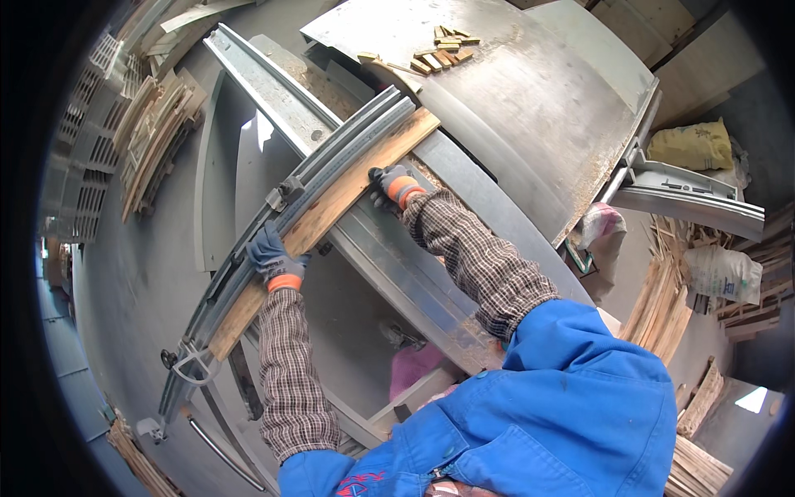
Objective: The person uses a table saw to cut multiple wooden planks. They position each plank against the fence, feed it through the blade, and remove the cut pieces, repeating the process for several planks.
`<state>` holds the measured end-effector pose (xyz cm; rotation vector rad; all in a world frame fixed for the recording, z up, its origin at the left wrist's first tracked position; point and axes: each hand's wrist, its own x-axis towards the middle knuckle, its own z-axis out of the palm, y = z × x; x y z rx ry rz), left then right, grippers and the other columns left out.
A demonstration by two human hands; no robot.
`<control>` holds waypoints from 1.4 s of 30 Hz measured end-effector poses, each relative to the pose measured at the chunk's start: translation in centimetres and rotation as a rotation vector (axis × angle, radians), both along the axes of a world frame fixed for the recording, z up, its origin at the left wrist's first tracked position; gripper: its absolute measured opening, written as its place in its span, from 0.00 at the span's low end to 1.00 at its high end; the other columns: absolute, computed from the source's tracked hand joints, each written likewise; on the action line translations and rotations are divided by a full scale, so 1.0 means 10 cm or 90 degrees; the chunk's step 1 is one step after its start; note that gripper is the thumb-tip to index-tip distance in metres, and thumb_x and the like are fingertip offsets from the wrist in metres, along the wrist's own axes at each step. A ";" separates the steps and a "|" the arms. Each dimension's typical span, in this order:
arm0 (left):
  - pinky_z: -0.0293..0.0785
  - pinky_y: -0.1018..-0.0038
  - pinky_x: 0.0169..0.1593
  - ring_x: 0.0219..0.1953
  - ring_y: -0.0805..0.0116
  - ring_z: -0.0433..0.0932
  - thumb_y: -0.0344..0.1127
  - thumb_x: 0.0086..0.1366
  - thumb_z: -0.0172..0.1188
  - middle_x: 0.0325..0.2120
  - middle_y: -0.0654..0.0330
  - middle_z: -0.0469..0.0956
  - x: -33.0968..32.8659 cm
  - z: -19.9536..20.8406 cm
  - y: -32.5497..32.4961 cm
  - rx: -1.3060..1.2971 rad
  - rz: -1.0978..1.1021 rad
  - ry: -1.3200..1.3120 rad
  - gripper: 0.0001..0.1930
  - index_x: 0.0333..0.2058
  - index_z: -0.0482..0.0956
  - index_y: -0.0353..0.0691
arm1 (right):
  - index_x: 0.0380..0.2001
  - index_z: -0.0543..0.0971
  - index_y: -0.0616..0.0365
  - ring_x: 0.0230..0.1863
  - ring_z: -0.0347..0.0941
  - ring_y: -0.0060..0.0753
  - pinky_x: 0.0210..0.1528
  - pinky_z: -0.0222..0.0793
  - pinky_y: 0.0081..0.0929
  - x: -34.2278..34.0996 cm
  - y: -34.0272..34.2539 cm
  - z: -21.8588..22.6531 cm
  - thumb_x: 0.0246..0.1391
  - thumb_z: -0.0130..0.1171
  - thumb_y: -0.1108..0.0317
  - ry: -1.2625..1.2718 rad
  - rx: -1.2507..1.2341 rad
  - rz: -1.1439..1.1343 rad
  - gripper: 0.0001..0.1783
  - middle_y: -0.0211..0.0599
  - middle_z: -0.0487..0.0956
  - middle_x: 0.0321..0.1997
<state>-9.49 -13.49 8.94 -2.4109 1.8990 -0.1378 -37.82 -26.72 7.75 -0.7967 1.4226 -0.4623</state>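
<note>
Gripping one plank (331,212) together, left hand (277,253) sits just beside a metal fitting (286,192), right hand (395,185) nearer scattered wood blocks (448,48).

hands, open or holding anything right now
Left hand: over the metal rail and wooden board; whether it grips can't be told.
Right hand: fingers curled at the wooden board's edge; grip can't be told.

Your left grip (277,253) is gloved blue-grey with an orange cuff (284,282); your right grip (392,185) is darker grey, also orange at the wrist. Your sleeves (295,364) are checked brown and off-white, your jacket (571,406) bright blue. The board (333,205) is tan with darker brown patches. Toward the silver-grey surface's (530,116) far edge, the blocks (442,58) are yellow and brown.
</note>
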 end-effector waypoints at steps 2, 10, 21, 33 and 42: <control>0.41 0.52 0.72 0.64 0.55 0.58 0.55 0.36 0.80 0.58 0.53 0.62 -0.02 0.03 -0.01 0.013 0.006 0.001 0.66 0.69 0.47 0.44 | 0.32 0.81 0.62 0.14 0.77 0.36 0.20 0.71 0.33 -0.01 0.00 0.04 0.63 0.54 0.52 -0.009 -0.010 0.002 0.22 0.41 0.83 0.21; 0.42 0.51 0.72 0.64 0.54 0.59 0.53 0.36 0.81 0.59 0.53 0.62 0.01 -0.04 -0.01 -0.038 -0.016 0.003 0.66 0.69 0.47 0.44 | 0.28 0.81 0.63 0.14 0.77 0.35 0.19 0.71 0.34 -0.02 -0.02 -0.03 0.64 0.53 0.52 -0.037 -0.019 -0.024 0.23 0.40 0.83 0.21; 0.42 0.52 0.72 0.64 0.54 0.59 0.55 0.37 0.80 0.59 0.51 0.61 0.01 -0.07 -0.01 -0.048 -0.015 -0.021 0.67 0.70 0.43 0.44 | 0.39 0.77 0.58 0.14 0.76 0.32 0.15 0.70 0.30 -0.03 -0.06 -0.06 0.64 0.55 0.52 -0.045 -0.026 -0.004 0.19 0.38 0.81 0.23; 0.43 0.51 0.71 0.64 0.53 0.54 0.51 0.43 0.76 0.61 0.54 0.53 0.21 -0.61 -0.06 -0.212 -0.059 -0.228 0.61 0.68 0.44 0.39 | 0.32 0.78 0.57 0.14 0.75 0.31 0.15 0.70 0.30 0.03 -0.04 -0.04 0.63 0.55 0.51 -0.023 0.008 -0.005 0.19 0.37 0.81 0.21; 0.47 0.48 0.71 0.68 0.47 0.52 0.28 0.62 0.56 0.65 0.48 0.51 0.09 -0.61 -0.06 -0.289 -0.078 -0.236 0.38 0.68 0.47 0.40 | 0.30 0.80 0.61 0.16 0.78 0.35 0.20 0.75 0.34 0.01 0.06 0.05 0.61 0.55 0.52 -0.021 0.017 -0.057 0.21 0.39 0.81 0.20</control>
